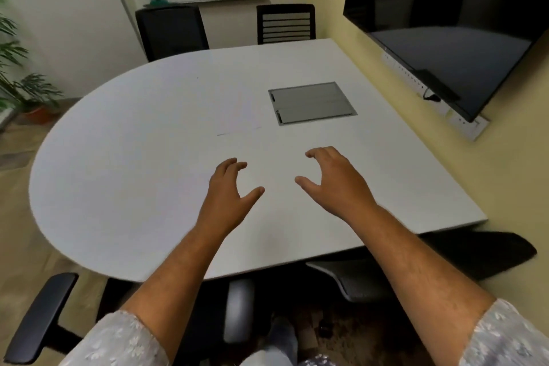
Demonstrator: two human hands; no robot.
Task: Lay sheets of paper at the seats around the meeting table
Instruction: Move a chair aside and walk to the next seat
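A white meeting table [133,157] with a rounded left end fills the middle of the view. A faint stack of white paper sheets [237,113] lies near its centre, hard to tell from the tabletop. My left hand [228,190] hovers over the table in front of the stack, fingers curled and apart, holding nothing. My right hand [332,178] hovers beside it to the right, also spread and empty. Both hands stay short of the paper.
A grey cable hatch [312,102] is set in the table right of the paper. Two black chairs [172,30] [285,24] stand at the far side; more chairs [38,315] [386,273] sit at the near edge. A dark wall screen [445,24] hangs at right, a plant [17,74] at left.
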